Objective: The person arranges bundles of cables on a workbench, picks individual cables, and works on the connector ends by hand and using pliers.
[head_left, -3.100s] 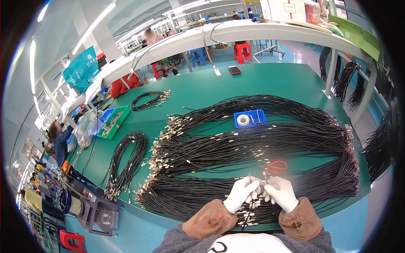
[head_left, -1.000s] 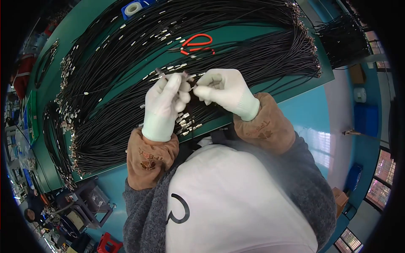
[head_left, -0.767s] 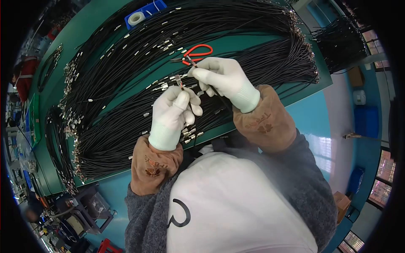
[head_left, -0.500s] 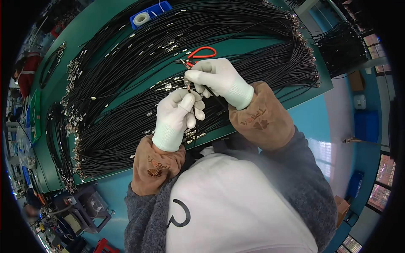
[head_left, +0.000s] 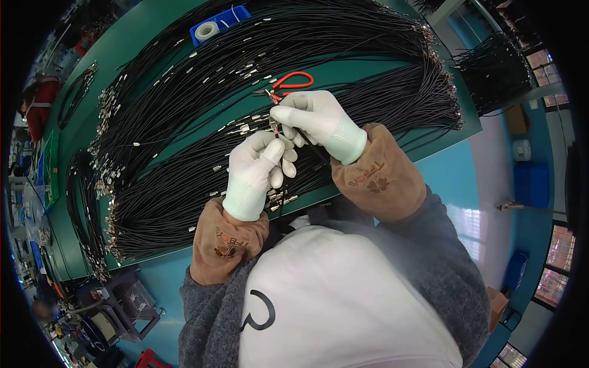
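Note:
Both hands are in white gloves and meet above the front bundle of black cables [head_left: 184, 184]. My left hand [head_left: 253, 161] is closed on a cable, thumb on top, with a small metal connector [head_left: 274, 126] and a bit of orange-red showing past the thumb. At that connector my right hand [head_left: 314, 119] pinches with thumb and forefinger; a black cable [head_left: 314, 149] also runs beneath its palm. The fingers partly hide the connector's tip. Just beyond the right hand lie red-handled cutters [head_left: 294, 78], jaws pointing left.
More black cables [head_left: 245, 49] with metal ends cover the green table [head_left: 104, 73]. A blue tray [head_left: 236, 13] holding a white roll [head_left: 206, 29] sits at the back. Coiled cables [head_left: 83, 202] lie at the left edge. A person in red [head_left: 44, 101] is far left.
The right hand has dropped slightly toward my body, still pinching at the connector. The left hand has barely moved and keeps its grip on the cable.

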A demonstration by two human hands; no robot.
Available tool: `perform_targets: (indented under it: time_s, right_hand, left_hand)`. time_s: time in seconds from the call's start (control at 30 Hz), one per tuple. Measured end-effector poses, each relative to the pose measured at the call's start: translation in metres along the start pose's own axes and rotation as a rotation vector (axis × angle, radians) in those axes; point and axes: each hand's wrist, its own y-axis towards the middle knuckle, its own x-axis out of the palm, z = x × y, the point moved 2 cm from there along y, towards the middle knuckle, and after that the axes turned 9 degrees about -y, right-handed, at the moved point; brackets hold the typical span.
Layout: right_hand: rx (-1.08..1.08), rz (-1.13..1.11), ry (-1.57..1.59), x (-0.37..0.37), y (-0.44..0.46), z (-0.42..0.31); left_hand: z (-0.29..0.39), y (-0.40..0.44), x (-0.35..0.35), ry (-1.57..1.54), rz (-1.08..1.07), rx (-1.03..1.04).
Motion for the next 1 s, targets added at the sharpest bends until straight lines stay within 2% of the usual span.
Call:
perform_targets:
  time_s: [0.07, 0.13, 0.17, 0.23, 0.27, 0.3, 0.37, 0.4, 0.43, 0.47, 0.5, 0.53, 0.57, 0.67, 0.83, 1.0]
  right_hand:
    - [-0.015, 0.005, -0.005, -0.001, -0.001, -0.002]
    - [-0.132, 0.015, -0.152, -0.014, -0.003, -0.008]
    - [-0.216, 0.167, -0.383, -0.032, -0.007, -0.018]
    - [-0.312, 0.448, -0.492, -0.098, -0.015, -0.044]
    - [-0.191, 0.634, -0.357, -0.117, -0.036, -0.082]
    - [-0.152, 0.802, -0.310, -0.159, -0.043, -0.098]
    - [-0.393, 0.577, 0.164, -0.250, -0.071, -0.118]
    - [-0.424, 0.576, 0.165, -0.298, -0.081, -0.122]
    - [-0.545, 0.574, 0.283, -0.346, -0.092, -0.125]
    - [-0.664, 0.567, 0.402, -0.376, -0.095, -0.130]
    - [-0.689, 0.565, 0.405, -0.389, -0.092, -0.133]
    - [-0.706, 0.666, 0.435, -0.401, -0.087, -0.132]
    - [-0.716, 0.768, 0.464, -0.407, -0.082, -0.128]
    - [-0.763, 0.721, 0.486, -0.393, -0.030, -0.107]
    - [-0.739, 0.629, 0.575, -0.369, 0.060, -0.075]
    - [-0.725, 0.592, 0.625, -0.368, 0.097, -0.054]
  left_hand:
    - [0.006, -0.001, 0.002, 0.041, -0.004, -0.023]
    - [0.019, -0.005, -0.001, 0.235, 0.017, 0.020]
    - [0.035, -0.010, -0.007, 0.350, 0.048, 0.083]
    - [0.086, -0.024, -0.043, 0.211, 0.222, 0.171]
    - [0.114, -0.031, -0.074, 0.189, 0.241, 0.279]
    - [0.146, -0.041, -0.098, 0.193, 0.233, 0.304]
    - [0.212, -0.067, -0.146, -0.182, 0.207, 0.497]
    - [0.238, -0.075, -0.176, -0.171, 0.146, 0.643]
    - [0.264, -0.084, -0.210, -0.207, 0.093, 0.695]
    - [0.286, -0.091, -0.242, -0.241, 0.038, 0.744]
    - [0.303, -0.094, -0.272, -0.235, 0.023, 0.761]
    - [0.312, -0.093, -0.293, -0.331, -0.027, 0.754]
    - [0.321, -0.092, -0.314, -0.427, -0.076, 0.745]
    - [0.320, -0.063, -0.348, -0.587, -0.044, 0.724]
    - [0.305, -0.011, -0.361, -0.614, 0.089, 0.712]
    - [0.286, -0.004, -0.366, -0.593, 0.169, 0.684]
